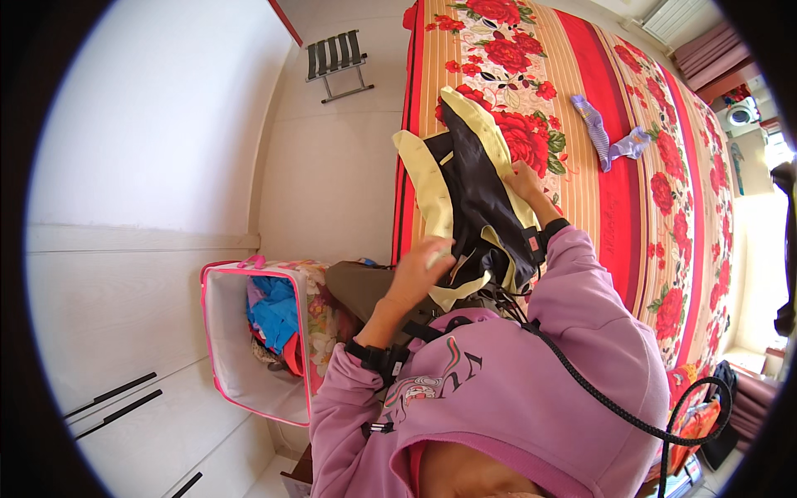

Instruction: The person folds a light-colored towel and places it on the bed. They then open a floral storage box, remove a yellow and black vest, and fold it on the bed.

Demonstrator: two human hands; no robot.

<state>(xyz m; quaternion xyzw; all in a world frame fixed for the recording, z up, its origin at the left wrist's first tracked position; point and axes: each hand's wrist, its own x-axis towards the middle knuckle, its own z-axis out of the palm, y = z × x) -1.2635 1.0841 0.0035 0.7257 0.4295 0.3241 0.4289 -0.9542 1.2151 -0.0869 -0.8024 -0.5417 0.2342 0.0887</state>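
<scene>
A pale yellow garment with a dark, shiny lining (470, 162) lies spread open in front of me, on the near edge of the bed. My right hand (526, 182) grips its right yellow edge, with the fingertips partly tucked out of sight. At the lower part of the left yellow edge is my left hand (423, 267), its fingers bent and slightly blurred. Whether those fingers pinch the cloth cannot be made out. A row of small marks or fasteners runs along the left yellow band (423, 174).
Two striped lilac socks (601, 134) lie on the floral bedspread (579, 205), right of the garment. An open fabric hamper with pink trim (227, 336) holds blue and red clothes (274, 314) on my left. A folding stool (336, 59) stands on the floor beyond, near white cabinets (124, 299).
</scene>
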